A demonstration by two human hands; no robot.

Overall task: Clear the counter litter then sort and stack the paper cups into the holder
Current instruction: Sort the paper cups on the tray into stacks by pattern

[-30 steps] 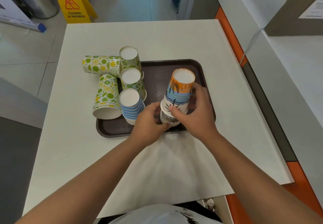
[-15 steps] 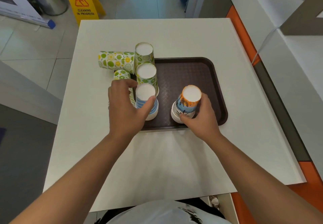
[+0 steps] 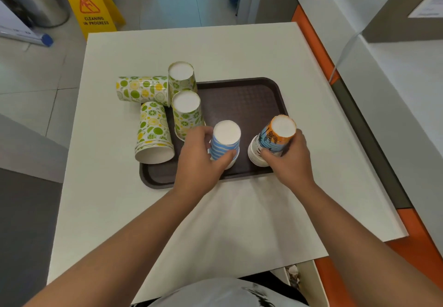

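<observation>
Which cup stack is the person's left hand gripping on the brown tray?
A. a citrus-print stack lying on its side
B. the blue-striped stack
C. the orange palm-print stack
B: the left hand curls round the upside-down blue-striped stack, while the right hand holds the orange one.

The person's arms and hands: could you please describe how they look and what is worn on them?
Both forearms are bare up to the frame edge, with no sleeves showing. The left hand and right hand wear no gloves, and no rings, watch or wristbands are visible.
</observation>
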